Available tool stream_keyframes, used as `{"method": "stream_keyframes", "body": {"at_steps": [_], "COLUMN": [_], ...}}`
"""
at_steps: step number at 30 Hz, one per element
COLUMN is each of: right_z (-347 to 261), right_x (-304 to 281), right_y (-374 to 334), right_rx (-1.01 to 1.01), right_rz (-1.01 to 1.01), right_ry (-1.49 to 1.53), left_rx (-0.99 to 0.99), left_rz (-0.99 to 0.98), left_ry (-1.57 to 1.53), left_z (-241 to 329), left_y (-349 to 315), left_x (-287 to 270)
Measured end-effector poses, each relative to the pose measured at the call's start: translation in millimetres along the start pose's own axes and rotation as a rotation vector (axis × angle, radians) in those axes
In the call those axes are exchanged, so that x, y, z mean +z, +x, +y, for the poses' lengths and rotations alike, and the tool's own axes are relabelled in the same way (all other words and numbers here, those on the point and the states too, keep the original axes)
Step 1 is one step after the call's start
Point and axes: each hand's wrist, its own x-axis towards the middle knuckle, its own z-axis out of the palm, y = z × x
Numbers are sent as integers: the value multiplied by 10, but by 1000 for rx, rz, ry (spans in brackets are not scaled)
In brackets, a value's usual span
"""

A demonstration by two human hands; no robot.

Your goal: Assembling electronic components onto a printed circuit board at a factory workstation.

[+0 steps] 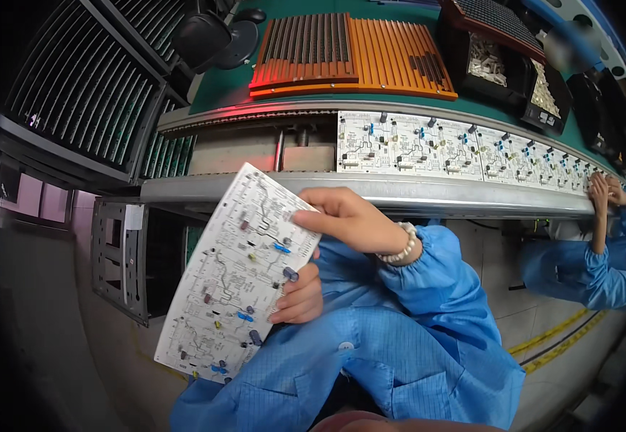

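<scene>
A white circuit board (237, 266) with small blue, black and yellow components is tilted in front of me, left of my body. My right hand (345, 219), with a beaded bracelet at the wrist, grips its upper right edge, thumb on the component face. Lower on the same edge, the curled fingers of my left hand (300, 297) hold the board; the rest of that hand and its forearm are hidden.
Beyond the metal conveyor rail (269, 189) lies a row of similar boards (410, 147). Orange slotted trays (399, 57) and dark parts bins (489, 61) stand behind. Racks (82, 93) hold boards at left. A co-worker's hands (604, 189) touch the row's right end.
</scene>
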Motion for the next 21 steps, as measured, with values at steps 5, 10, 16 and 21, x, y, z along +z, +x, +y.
{"method": "stream_keyframes", "body": {"at_steps": [5,10,16,21], "right_z": [-185,-275,-402,-280], "right_x": [79,-172,-178,-230], "right_y": [335,890,1392,1808], "right_rx": [99,209,155,192], "right_rz": [75,-1,44,15], "right_ry": [310,191,-120,-163], "left_rx": [67,667,623,450], "left_rz": [62,355,752,1044], "left_ry": [193,206,914,1269], "left_z": [169,572,934,1035], "left_y": [-207,-833,-511,-508], "left_x": [-59,249,849,840]}}
